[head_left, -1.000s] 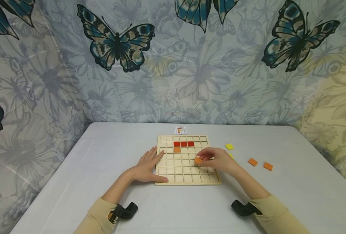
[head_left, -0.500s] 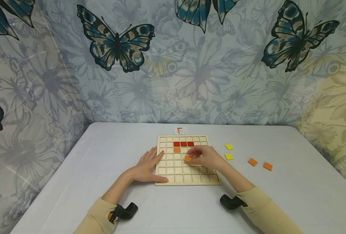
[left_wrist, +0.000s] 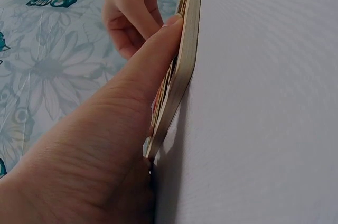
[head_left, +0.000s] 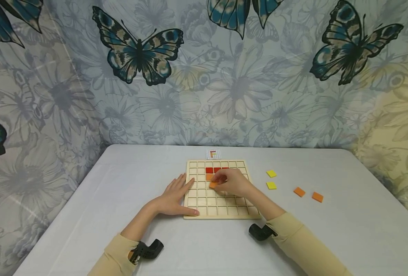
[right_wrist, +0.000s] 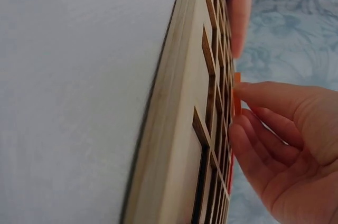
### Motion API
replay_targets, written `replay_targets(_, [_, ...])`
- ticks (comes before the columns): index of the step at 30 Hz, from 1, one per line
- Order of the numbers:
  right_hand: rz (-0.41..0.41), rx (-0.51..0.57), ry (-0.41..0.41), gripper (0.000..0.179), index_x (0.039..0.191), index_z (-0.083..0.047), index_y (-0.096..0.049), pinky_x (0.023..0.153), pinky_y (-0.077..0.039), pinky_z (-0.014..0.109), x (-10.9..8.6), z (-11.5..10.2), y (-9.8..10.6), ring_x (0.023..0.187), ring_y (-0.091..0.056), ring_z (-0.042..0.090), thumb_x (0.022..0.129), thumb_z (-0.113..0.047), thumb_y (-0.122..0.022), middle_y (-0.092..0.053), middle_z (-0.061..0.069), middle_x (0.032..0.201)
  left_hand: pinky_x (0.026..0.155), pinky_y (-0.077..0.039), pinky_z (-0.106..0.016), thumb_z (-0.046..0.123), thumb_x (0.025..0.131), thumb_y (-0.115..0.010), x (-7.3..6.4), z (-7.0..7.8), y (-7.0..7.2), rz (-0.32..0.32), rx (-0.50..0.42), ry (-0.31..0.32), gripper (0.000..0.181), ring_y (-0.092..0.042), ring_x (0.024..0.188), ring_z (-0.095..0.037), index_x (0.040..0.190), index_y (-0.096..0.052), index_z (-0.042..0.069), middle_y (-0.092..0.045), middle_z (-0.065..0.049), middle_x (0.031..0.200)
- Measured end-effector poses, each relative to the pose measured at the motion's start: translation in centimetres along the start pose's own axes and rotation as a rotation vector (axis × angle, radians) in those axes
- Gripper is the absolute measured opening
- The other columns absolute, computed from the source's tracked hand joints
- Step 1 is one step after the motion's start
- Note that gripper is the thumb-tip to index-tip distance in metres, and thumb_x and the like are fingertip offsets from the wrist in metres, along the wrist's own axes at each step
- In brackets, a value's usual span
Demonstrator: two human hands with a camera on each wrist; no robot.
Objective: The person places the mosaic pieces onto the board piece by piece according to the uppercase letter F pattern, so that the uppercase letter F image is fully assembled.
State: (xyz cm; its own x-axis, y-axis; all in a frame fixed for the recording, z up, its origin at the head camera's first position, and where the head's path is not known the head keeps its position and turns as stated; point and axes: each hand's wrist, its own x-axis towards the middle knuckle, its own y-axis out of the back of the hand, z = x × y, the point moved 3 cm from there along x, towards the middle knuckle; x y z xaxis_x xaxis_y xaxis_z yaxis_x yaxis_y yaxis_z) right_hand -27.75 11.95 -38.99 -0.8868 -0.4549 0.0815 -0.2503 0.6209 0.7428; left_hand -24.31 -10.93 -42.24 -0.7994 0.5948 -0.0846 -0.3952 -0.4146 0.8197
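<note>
My right hand (head_left: 232,181) pinches an orange square tile (head_left: 213,185) between thumb and fingers, close over the wooden grid board (head_left: 224,212). The held tile is just below an orange tile (head_left: 209,177) set in the grid. Above that, a row of red tiles (head_left: 209,170) lies in the cells, partly covered by the right hand. In the right wrist view the pinched tile (right_wrist: 237,94) stands at the board's surface. My left hand (head_left: 172,198) lies with fingers spread along the board's left edge; its thumb (left_wrist: 163,36) rests on the near edge in the left wrist view.
To the right of the board, two yellow tiles (head_left: 271,185) and two orange tiles (head_left: 317,197) lie on the white tablecloth (head_left: 328,237). Behind the board is a small printed pattern card (head_left: 213,154). A butterfly-patterned backdrop (head_left: 238,96) rises past the table's far edge.
My right hand has carried the orange tile leftward across the board, to just below the orange tile in the grid. My left hand has stayed in place.
</note>
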Motion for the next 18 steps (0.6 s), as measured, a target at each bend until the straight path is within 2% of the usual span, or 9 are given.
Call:
replay_targets(7, [-0.007, 0.000, 0.064, 0.018, 0.098, -0.007, -0.073, 0.076, -0.052, 0.030, 0.17, -0.57, -0.33, 0.085, -0.063, 0.016, 0.081, -0.003, -0.077, -0.070, 0.001, 0.092, 0.116, 0.003, -0.052, 0.069, 0.078, -0.066, 0.01, -0.27, -0.29, 0.008, 0.006, -0.014, 0.114, 0.008, 0.148, -0.033, 0.157, -0.013, 0.007, 0.005, -0.021, 0.161])
replay_targets(13, [-0.014, -0.001, 0.126, 0.016, 0.099, -0.005, -0.073, 0.080, -0.054, 0.031, 0.14, -0.74, -0.50, 0.090, -0.066, 0.020, 0.084, 0.000, -0.074, -0.071, 0.005, 0.096, 0.117, 0.002, -0.051, 0.065, 0.079, -0.069, 0.02, -0.18, -0.16, 0.002, 0.020, 0.003, 0.112, 0.009, 0.148, -0.031, 0.158, -0.012, 0.010, 0.005, -0.019, 0.161])
replay_targets(18, [-0.007, -0.010, 0.145, 0.016, 0.099, -0.005, -0.073, 0.080, -0.054, 0.033, 0.16, -0.70, -0.53, 0.090, -0.067, 0.021, 0.085, 0.003, -0.070, -0.072, 0.005, 0.096, 0.117, 0.002, -0.051, 0.061, 0.080, -0.071, 0.04, -0.16, -0.07, -0.006, 0.031, 0.017, 0.110, 0.009, 0.148, -0.031, 0.158, -0.012, 0.010, 0.005, -0.019, 0.161])
